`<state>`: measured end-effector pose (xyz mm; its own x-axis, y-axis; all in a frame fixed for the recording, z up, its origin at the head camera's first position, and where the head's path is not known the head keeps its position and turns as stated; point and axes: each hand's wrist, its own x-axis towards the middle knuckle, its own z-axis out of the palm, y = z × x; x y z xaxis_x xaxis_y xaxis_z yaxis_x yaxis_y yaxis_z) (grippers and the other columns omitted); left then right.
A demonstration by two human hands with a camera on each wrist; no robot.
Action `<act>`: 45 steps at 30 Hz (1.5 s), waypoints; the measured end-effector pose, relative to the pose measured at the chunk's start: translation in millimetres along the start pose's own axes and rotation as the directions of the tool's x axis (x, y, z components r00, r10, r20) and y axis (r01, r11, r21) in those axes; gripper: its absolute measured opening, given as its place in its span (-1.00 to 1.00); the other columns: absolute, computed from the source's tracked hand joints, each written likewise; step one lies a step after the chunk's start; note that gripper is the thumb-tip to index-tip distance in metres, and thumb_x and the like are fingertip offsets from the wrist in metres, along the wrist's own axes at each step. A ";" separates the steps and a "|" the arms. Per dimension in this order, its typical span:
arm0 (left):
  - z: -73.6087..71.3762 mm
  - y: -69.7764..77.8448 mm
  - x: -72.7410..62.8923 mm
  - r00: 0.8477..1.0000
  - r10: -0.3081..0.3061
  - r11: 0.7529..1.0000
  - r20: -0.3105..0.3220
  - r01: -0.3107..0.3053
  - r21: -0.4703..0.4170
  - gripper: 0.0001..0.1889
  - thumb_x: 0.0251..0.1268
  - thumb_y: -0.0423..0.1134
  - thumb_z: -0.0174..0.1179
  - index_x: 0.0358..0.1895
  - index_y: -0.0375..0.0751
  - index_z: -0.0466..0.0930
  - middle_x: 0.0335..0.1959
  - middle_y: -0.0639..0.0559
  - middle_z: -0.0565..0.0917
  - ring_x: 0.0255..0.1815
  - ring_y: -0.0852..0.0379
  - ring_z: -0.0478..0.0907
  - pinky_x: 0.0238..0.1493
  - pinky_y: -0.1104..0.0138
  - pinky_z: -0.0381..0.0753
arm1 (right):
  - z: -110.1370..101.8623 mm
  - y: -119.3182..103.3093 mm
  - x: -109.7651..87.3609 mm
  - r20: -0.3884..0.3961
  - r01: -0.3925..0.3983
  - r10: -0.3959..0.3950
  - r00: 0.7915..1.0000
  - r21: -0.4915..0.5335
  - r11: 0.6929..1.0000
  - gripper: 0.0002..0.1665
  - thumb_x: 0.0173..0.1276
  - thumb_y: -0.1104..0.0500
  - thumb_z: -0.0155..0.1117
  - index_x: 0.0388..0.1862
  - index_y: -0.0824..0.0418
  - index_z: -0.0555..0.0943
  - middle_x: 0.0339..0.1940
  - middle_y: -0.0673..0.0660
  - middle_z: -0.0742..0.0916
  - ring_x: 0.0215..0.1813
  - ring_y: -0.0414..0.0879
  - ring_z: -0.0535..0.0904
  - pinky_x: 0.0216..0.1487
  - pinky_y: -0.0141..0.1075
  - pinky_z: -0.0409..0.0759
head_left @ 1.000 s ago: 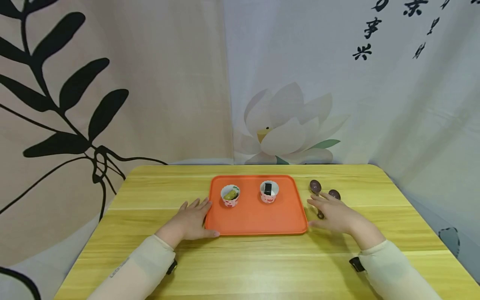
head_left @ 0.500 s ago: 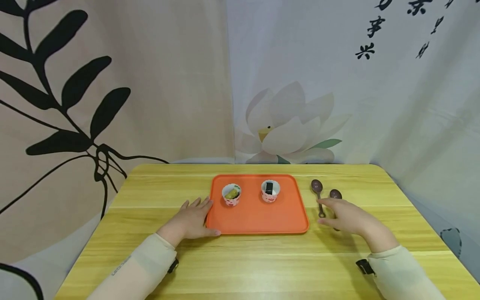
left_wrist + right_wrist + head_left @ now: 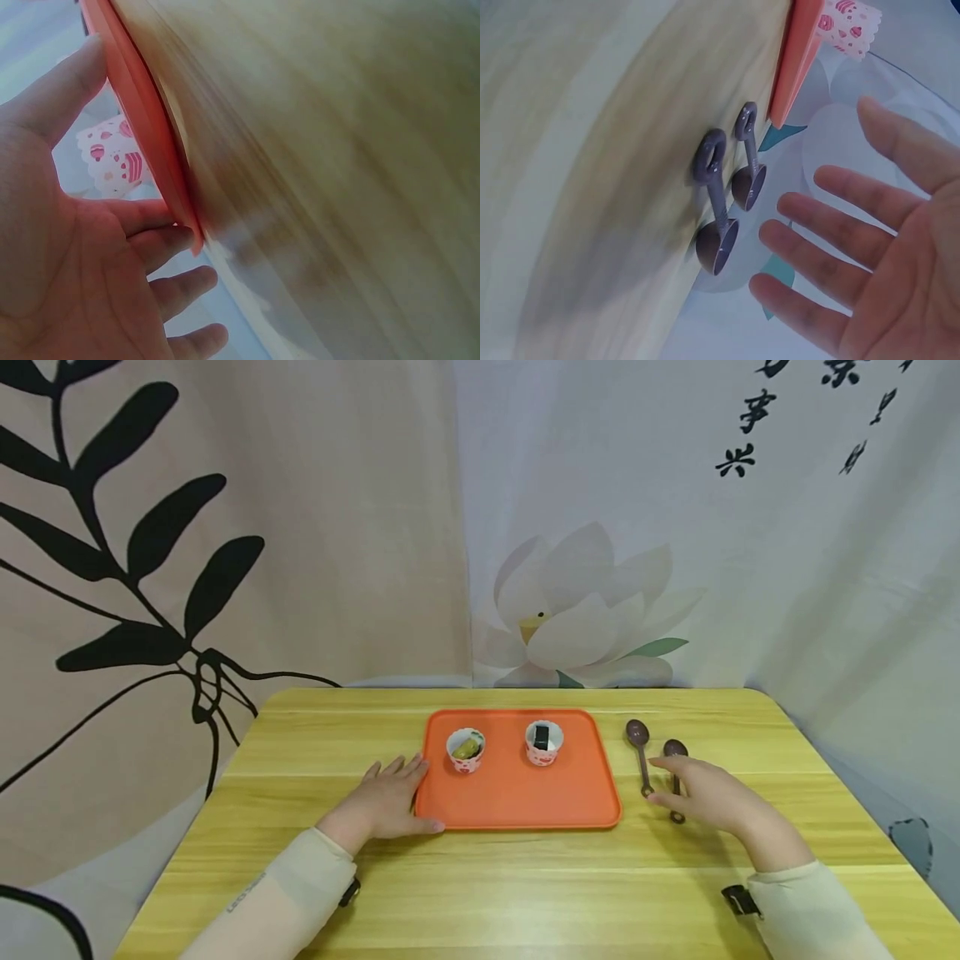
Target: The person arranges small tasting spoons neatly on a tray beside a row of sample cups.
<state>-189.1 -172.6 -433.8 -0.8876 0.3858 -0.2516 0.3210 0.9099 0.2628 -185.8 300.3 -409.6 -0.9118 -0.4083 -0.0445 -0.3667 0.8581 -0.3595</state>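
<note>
My left hand (image 3: 381, 803) touches the left edge of an orange tray (image 3: 517, 800); in the left wrist view its spread thumb and fingers reach the tray's rim (image 3: 146, 105). On the tray stand two small patterned paper cups. The left cup (image 3: 466, 763) holds something yellow-green, and the right cup (image 3: 543, 758) something black and white. My right hand (image 3: 708, 795) hovers over the handle of the right brown spoon (image 3: 676, 748), with a second brown spoon (image 3: 637, 733) just left of it. The right wrist view shows these fingers (image 3: 832, 225) extended and apart from both spoons.
A wooden table (image 3: 480, 902) carries everything, with bare wood in front of the tray and to its left. Behind the table hangs a curtain (image 3: 360, 527) printed with a dark plant, a lotus and characters.
My right hand has moved rightward from the tray's right edge and off the left spoon, uncovering it. The left hand stays at the tray's edge. The whole head view has shifted slightly.
</note>
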 end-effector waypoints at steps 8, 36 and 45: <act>-0.5 2.3 -1.1 1.000 -0.002 1.000 0.000 0.002 -0.015 0.13 0.14 0.42 0.25 0.57 -0.31 0.09 0.60 -0.19 0.09 0.58 -0.30 -0.02 0.49 -0.25 -0.10 | -0.7 7.3 -4.0 -0.066 -0.072 0.072 0.995 0.005 0.997 -0.29 0.38 0.01 0.38 0.33 0.45 0.47 0.25 0.45 0.59 0.21 0.41 0.53 0.13 0.23 0.51; 1.4 -1.0 -0.1 1.000 -0.003 1.000 -0.004 0.003 -0.004 0.13 0.13 0.44 0.24 0.57 -0.30 0.09 0.60 -0.18 0.09 0.58 -0.29 0.00 0.48 -0.26 -0.09 | -0.2 22.4 4.1 0.012 -0.319 0.324 0.946 0.221 0.922 -0.43 0.43 0.08 0.30 0.16 0.55 0.51 -0.15 0.35 0.72 -0.31 0.07 0.70 -0.29 -0.10 0.67; 0.8 -0.4 -0.3 1.000 -0.009 1.000 -0.005 0.009 -0.009 0.13 0.13 0.41 0.26 0.58 -0.29 0.09 0.60 -0.17 0.09 0.58 -0.28 0.00 0.48 -0.25 -0.09 | -0.9 30.8 5.0 0.060 -0.375 0.376 0.925 0.301 0.877 -0.42 0.43 0.11 0.29 0.12 0.61 0.47 -0.28 0.27 0.72 -0.38 -0.01 0.70 -0.32 -0.14 0.70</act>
<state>-188.7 -173.0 -434.6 -0.8921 0.3769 -0.2493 0.3101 0.9118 0.2690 -201.8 324.9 -420.1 -0.9700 -0.0739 -0.2316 0.0763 0.8120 -0.5787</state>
